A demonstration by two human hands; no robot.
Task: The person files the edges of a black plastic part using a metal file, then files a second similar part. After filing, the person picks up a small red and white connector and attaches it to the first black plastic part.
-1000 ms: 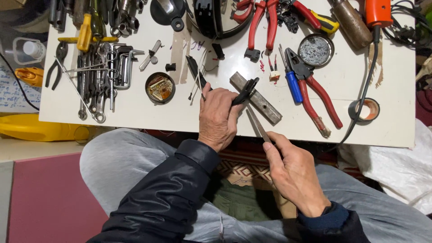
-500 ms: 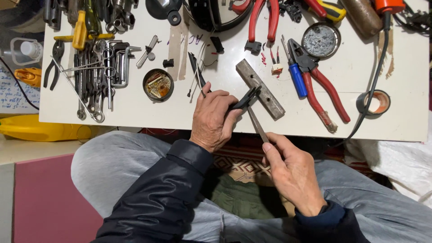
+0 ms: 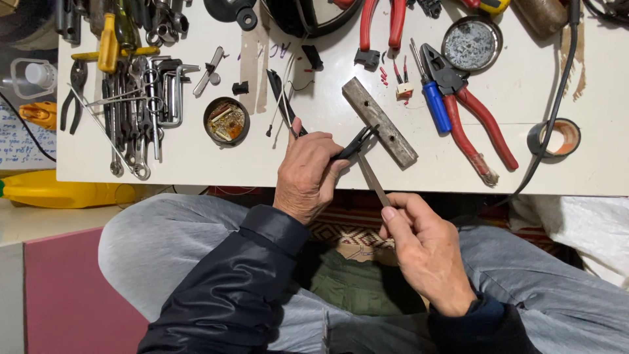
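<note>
My left hand (image 3: 306, 176) pinches a small black plastic part (image 3: 355, 142) and presses it against a grey wooden block (image 3: 380, 123) near the front edge of the white table (image 3: 301, 172). In my right hand (image 3: 426, 248) is a thin metal file (image 3: 371, 177), whose tip lies against the black part. Both hands hover just over the table's front edge, above my lap.
Red-handled pliers (image 3: 473, 118) and a blue screwdriver (image 3: 434, 103) lie right of the block. A round tin of small parts (image 3: 226, 120) and a heap of wrenches and hex keys (image 3: 134, 108) sit to the left. A tape roll (image 3: 554, 137) and black cable are at the right.
The view has drifted a little; both hands keep their grip, and the file has shifted slightly along the black part.
</note>
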